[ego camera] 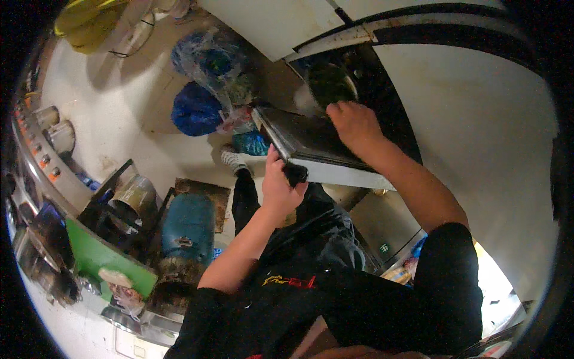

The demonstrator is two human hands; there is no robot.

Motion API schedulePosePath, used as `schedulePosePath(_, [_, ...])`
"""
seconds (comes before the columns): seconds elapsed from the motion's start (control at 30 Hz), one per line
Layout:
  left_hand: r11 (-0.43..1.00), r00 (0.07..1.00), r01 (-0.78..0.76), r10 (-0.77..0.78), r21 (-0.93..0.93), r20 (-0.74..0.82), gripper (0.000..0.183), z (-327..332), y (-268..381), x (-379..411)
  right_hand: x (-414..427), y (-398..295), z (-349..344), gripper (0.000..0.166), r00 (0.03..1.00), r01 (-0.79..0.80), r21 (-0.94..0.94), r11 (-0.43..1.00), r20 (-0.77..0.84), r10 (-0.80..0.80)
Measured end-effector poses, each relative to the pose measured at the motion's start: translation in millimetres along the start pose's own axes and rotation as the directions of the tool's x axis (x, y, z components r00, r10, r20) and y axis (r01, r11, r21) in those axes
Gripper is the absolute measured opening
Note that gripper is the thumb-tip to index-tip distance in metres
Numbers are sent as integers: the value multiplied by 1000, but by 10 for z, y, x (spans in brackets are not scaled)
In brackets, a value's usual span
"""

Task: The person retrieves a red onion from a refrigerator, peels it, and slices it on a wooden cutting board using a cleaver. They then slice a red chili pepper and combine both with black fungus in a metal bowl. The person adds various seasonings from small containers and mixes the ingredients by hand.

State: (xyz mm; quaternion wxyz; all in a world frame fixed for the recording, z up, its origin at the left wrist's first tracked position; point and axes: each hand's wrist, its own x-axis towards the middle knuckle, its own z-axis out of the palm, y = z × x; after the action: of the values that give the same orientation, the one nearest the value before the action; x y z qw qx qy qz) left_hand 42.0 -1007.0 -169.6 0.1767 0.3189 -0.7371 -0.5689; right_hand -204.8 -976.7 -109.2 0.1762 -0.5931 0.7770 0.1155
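Observation:
My left hand closes around a small black object at the near corner of a dark panel with a metal edge and a white side. Whether this black piece is attached to the panel cannot be seen. My right hand reaches across the panel, its fingers curled by the pale rim of a round dark vessel. What those fingers hold, if anything, is hidden. The vessel's contents are too dim to make out.
Blue plastic bags lie on the floor ahead. To the left stand a blue-green gas cylinder, a metal pot and a green board. A large white panel rises at right.

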Motion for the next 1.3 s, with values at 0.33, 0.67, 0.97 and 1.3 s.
schedulePosePath(0.33, [669, 936, 75, -303, -739, -178, 34, -1190, 50, 577, -759, -998, -1842, 7, 691, 399, -62, 915, -635, -344])
schedulePosePath(0.67, [948, 791, 319, -273, 11, 548, 20, -1371, 1947, -248, -2619, -1690, -868, 11, 718, 250, -23, 968, -666, -201])
schedulePosePath(0.97, [920, 738, 209, -371, 331, 564, 12, -629, 1817, -1388, -4347, -1969, 298, 17, 499, -182, 731, 657, -507, 703])
schedulePosePath(1.3, [367, 199, -925, 238, 101, 951, 30, 47, 2506, -2038, -8271, -4620, 3232, 56, -391, 667, 313, -676, 919, 40])
